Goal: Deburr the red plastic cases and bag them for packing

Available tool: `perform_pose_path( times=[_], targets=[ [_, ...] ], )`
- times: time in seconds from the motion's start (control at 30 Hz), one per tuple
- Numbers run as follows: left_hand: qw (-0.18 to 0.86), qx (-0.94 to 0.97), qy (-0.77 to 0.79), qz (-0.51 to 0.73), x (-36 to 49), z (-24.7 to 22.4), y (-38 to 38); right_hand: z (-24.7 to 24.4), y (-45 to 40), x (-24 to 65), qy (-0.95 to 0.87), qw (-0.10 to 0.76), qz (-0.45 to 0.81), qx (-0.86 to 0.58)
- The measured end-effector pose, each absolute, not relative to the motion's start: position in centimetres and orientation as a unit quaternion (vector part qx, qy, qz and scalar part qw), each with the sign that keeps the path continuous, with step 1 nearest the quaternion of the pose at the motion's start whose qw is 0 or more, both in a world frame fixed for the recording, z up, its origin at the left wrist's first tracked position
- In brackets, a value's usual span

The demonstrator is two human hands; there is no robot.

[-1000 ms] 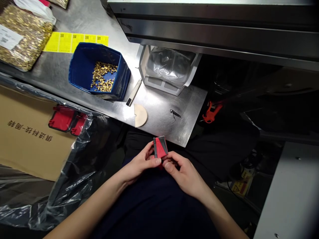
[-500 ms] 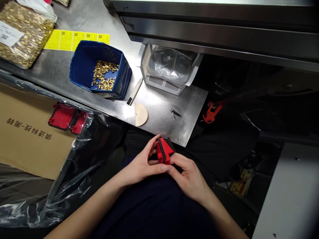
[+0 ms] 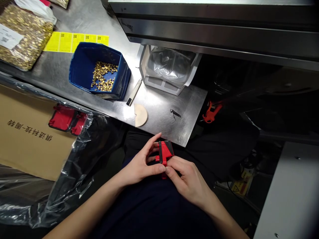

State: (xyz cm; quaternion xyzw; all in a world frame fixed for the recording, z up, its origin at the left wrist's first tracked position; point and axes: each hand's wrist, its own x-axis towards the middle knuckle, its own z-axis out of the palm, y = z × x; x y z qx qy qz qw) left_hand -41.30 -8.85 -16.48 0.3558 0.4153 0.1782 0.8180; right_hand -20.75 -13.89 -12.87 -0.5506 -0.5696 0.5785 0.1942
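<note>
A red and black moulded plastic part [image 3: 165, 152] is held between both hands, just off the front edge of the metal table. My left hand [image 3: 143, 163] grips it from the left, thumb low and index finger stretched up beside it. From the right, the fingers of my right hand [image 3: 185, 174] are closed on its lower side, the thumb near the left thumb. The fingers hide part of its underside. Similar red and black parts [image 3: 64, 118] lie on cardboard at the left.
On the metal table [image 3: 159, 127] stand a blue bin [image 3: 82, 66] with small brass pieces and a grey bin [image 3: 161, 84] holding a plastic bag. Nearby lie a pen-like tool [image 3: 134, 92], a beige disc [image 3: 141, 115] and nail clippers [image 3: 175, 113]. Orange-handled pliers [image 3: 211, 112] are at the right.
The red and black part has turned in my hands, so its red slanted side shows more. Both hands stay in nearly the same place, still holding it.
</note>
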Motion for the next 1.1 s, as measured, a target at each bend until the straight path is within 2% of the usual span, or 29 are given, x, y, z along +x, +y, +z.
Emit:
perform_pose_path(
  times=[0.33, 0.67, 1.1],
  targets=[
    [0.788, 0.399, 0.441, 0.161, -41.0, -16.3, -9.0, -12.6, -14.8, -21.6, -0.551, 0.227, 0.51, -0.62],
    [0.761, 0.424, 0.456, 0.18, -40.5, -16.6, -9.4, -12.5, -13.7, -21.5, -0.498, 0.261, 0.529, -0.636],
    [0.671, 0.479, 0.543, 0.156, -40.2, -17.1, -10.4, -11.8, -13.8, -21.9, -0.518, 0.165, 0.476, -0.691]
  ],
)
